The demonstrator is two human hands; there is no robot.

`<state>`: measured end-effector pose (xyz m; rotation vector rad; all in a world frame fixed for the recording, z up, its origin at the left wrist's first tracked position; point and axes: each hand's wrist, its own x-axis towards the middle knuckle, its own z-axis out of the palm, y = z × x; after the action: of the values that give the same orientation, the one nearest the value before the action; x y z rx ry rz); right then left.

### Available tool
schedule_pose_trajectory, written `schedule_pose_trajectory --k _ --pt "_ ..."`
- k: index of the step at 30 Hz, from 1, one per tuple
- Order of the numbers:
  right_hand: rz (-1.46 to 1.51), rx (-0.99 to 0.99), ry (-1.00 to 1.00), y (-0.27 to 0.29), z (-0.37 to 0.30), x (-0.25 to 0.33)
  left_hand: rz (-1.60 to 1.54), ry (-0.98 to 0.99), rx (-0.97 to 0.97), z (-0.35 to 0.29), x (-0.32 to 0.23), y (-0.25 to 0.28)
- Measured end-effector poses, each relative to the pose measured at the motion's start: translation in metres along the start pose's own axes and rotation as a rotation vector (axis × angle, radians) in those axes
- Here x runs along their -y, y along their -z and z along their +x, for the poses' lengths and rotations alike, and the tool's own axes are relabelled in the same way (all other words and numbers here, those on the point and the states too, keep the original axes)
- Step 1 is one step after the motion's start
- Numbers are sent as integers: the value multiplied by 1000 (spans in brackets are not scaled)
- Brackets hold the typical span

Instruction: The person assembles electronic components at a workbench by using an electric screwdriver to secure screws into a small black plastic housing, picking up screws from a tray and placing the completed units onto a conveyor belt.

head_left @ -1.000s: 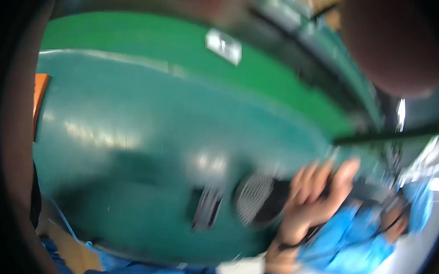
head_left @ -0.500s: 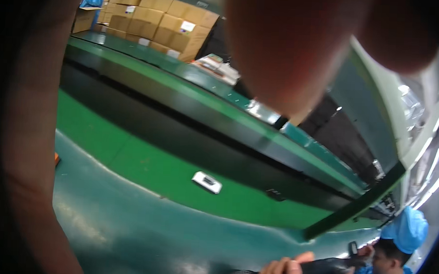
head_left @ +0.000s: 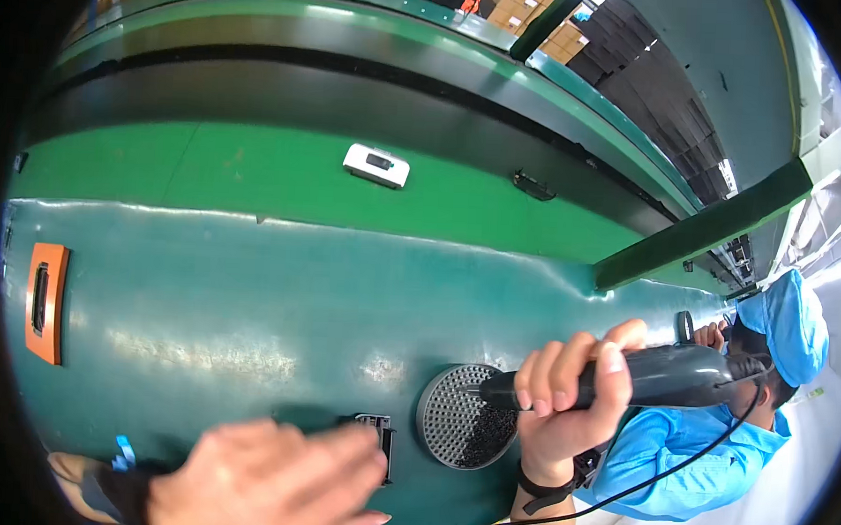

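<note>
My right hand (head_left: 570,386) is wrapped round a dark electric screwdriver (head_left: 659,378), a cord trailing from its rear end. The driver's thin tip points left, over the rim of a round grey perforated tray (head_left: 447,404). Small black screws (head_left: 490,436) lie heaped in the tray's right half. My left hand (head_left: 284,482), blurred, has its fingers stretched out and the thumb apart. Its fingertips cover part of a small black part with a metallic edge (head_left: 386,449) on the bench; whether they touch it, I cannot tell.
An orange plate with a slot (head_left: 46,304) lies on the green bench (head_left: 251,283) at left. Beyond runs a green conveyor belt (head_left: 274,167) carrying a white device (head_left: 376,165) and a black piece (head_left: 534,185). A green post (head_left: 704,223) and a co-worker in blue (head_left: 684,462) are at right.
The view has tilted down, showing the bench, tray and black part. My left hand, earlier large and blurred close to the camera, is now low over the bench. My right hand still grips the screwdriver.
</note>
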<state>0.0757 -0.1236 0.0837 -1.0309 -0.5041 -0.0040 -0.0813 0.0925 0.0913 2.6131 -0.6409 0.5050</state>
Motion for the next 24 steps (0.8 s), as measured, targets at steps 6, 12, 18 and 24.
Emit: schedule_pose_trajectory --k 6,12,18,24 --pt "-19 -5 10 -6 -2 8 93 -55 148 -33 -16 -39" --pt "126 76 -92 -32 -11 0 103 -86 195 -32 8 -39" --pt "134 275 -150 -55 -12 -18 80 -98 200 -39 19 -35" --pt "73 232 -160 -62 -19 -31 112 -121 196 -44 29 -30"
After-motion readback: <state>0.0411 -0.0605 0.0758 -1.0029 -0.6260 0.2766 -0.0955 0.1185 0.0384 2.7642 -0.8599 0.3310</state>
